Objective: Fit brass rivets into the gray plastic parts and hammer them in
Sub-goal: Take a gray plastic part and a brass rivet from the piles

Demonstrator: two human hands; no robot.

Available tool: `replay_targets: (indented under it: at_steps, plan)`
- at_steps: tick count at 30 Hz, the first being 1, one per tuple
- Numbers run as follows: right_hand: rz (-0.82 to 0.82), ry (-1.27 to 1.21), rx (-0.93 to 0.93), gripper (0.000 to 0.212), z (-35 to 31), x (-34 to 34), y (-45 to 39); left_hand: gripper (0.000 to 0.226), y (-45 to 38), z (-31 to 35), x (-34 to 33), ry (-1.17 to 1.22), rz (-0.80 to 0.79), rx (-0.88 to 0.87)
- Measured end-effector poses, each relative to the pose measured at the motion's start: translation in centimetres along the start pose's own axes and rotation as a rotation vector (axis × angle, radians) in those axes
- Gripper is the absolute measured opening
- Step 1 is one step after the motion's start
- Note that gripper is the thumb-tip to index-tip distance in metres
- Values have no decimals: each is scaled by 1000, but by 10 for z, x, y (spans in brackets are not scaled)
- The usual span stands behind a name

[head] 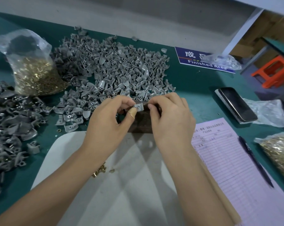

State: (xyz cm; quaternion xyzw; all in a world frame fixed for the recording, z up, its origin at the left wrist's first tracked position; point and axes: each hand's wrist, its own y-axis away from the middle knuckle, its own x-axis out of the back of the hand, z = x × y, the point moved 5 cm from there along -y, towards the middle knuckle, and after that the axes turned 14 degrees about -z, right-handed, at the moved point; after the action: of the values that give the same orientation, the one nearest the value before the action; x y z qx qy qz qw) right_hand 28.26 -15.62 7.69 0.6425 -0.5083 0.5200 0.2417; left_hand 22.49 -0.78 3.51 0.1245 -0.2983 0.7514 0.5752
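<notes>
While the left hand (108, 121) pinches the gray part (138, 107), the right hand (169, 118), fingertips pinched together, should seat its rivet squarely.

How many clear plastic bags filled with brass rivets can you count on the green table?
2. One bag of brass rivets stands at the far left beside the gray parts pile; another lies at the right edge, partly cut off. More may sit out of view.

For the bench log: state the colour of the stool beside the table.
Orange stool, head view.
</notes>
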Motion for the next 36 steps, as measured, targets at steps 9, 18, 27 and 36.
replay_targets:
  at_steps: [9,18,27,36]
  plan:
    - [-77,-480,207,7,0,0,-1,14,-9,5,8,-327,-151,-120]
    - [-228,-465,106,13,2,-20,-1,13,-7,3,13,-313,-115,-159]
    - [-236,-429,122,13,4,-17,-2,8,-7,-2,12,-286,-92,-138]
    - [-224,-336,194,13,-8,-15,1,7,-8,-6,11,-224,-88,-129]
